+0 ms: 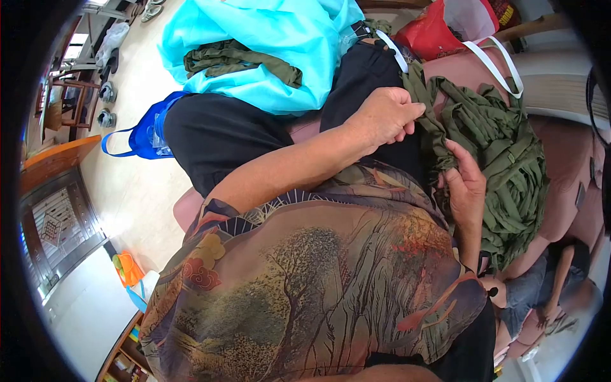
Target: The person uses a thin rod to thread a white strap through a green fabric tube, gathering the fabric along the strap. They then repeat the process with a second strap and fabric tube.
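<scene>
Over my right thigh, on the side of the green cloth, a strip of olive green fabric [430,121] runs down between my hands. My right hand [470,181] pinches the gathered lower end of the strip between thumb and fingers. My left hand [388,118] is closed, with thumb and fingertips pressed together, beside the strip; what it holds, if anything, is too small to make out. A large heap of olive green fabric [509,153] lies beside my right hand. Another olive bundle [238,62] rests on a turquoise bag [273,25] over my lap.
A red bag [433,32] with white handles stands at the upper right. A blue bag [145,135] hangs beside my left knee. Another person [541,286] sits at the lower right on the pink sofa [560,191]. Shoes and a chair are at the upper left.
</scene>
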`<state>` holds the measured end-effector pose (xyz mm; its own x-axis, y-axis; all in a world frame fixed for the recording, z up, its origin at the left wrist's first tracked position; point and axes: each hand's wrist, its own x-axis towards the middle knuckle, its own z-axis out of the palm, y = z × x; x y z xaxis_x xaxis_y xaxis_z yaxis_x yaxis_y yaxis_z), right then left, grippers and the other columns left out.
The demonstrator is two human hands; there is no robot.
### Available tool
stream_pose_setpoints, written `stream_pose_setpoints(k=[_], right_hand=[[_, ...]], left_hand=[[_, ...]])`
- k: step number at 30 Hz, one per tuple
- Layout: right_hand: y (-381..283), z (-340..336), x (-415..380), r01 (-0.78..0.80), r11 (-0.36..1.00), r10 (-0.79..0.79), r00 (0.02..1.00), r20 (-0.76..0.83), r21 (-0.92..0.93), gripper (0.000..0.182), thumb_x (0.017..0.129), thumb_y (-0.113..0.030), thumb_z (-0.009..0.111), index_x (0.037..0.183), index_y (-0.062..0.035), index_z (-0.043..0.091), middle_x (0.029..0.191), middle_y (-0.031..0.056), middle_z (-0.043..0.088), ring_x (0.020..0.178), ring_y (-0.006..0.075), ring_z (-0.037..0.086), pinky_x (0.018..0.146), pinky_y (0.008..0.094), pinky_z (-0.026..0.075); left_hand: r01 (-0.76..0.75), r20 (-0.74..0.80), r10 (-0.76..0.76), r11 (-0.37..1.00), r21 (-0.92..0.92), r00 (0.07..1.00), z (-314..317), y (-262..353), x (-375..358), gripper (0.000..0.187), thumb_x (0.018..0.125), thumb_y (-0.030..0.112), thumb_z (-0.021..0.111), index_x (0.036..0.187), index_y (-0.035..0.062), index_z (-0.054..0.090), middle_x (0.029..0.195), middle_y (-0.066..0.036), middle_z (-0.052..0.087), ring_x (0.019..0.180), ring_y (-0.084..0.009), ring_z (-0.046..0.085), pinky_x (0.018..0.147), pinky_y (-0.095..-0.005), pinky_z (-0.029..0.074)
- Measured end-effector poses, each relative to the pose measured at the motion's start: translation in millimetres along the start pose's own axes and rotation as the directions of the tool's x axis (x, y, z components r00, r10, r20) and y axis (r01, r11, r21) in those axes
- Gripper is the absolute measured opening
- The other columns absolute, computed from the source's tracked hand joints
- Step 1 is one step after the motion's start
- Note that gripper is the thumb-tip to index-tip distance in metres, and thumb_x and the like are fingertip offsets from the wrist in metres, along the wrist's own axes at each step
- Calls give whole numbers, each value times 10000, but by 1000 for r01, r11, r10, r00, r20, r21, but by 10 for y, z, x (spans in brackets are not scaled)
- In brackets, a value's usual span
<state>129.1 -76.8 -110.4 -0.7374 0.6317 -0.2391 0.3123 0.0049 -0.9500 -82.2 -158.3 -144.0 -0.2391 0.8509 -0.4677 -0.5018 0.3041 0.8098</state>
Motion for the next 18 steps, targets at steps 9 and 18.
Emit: stream_pose_setpoints(k=[9, 18], right_hand=[[59, 20, 118, 62, 998, -63, 997, 32, 32, 403, 920, 60, 489, 1315, 1, 543, 1029, 18, 593, 716, 75, 513, 654, 212, 446], [21, -133, 124, 38, 995, -34, 998, 46, -89, 397, 904, 64, 508, 1287, -15, 580, 995, 9, 610, 696, 64, 512, 645, 200, 442]], left_hand=[[-15, -8, 15, 1000, -4, 1000, 4, 5, -33, 285, 938, 267, 634, 733, 89, 547, 616, -7, 571, 481, -69, 494, 399, -207, 353], [-40, -12, 41, 999, 27, 999, -24, 25, -55, 294, 942, 258, 625, 717, 85, 546, 613, -10, 570, 478, -68, 490, 397, -207, 347]])
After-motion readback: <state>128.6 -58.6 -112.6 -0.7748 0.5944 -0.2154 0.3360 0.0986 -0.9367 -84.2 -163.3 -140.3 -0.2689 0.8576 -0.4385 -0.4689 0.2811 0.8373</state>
